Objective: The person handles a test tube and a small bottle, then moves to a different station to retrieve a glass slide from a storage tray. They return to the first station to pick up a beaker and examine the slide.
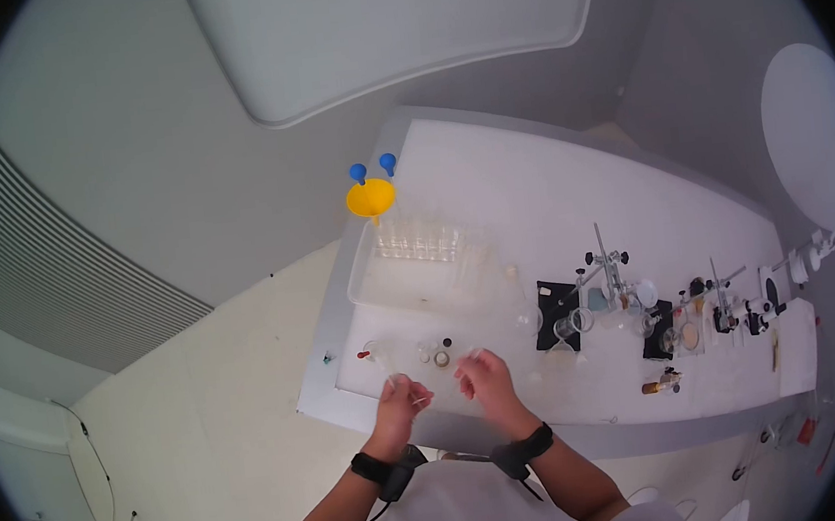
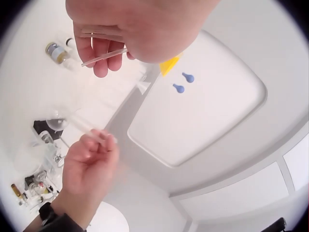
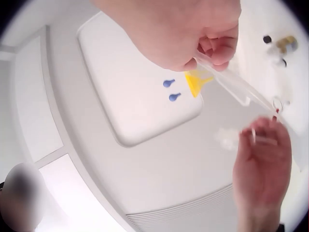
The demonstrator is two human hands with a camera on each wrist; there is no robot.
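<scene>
In the head view both hands hover over the near edge of a white bench (image 1: 532, 199). My left hand (image 1: 410, 396) pinches a thin clear glass tube (image 2: 104, 57) between thumb and fingers. My right hand (image 1: 470, 368) grips a wider clear tube (image 3: 234, 82) that slants toward the left hand. In the left wrist view the right hand (image 2: 99, 145) has its fingers curled round that tube (image 2: 87, 126). The hands sit a few centimetres apart. Small vials (image 1: 441, 357) stand on the bench just beyond them.
A yellow funnel (image 1: 370, 198) and two blue bulbs (image 1: 372, 167) are at the bench's far left corner, beside a clear tray with tubes (image 1: 416, 246). Clamp stands (image 1: 604, 268), beakers and bottles crowd the right side. The floor lies to the left.
</scene>
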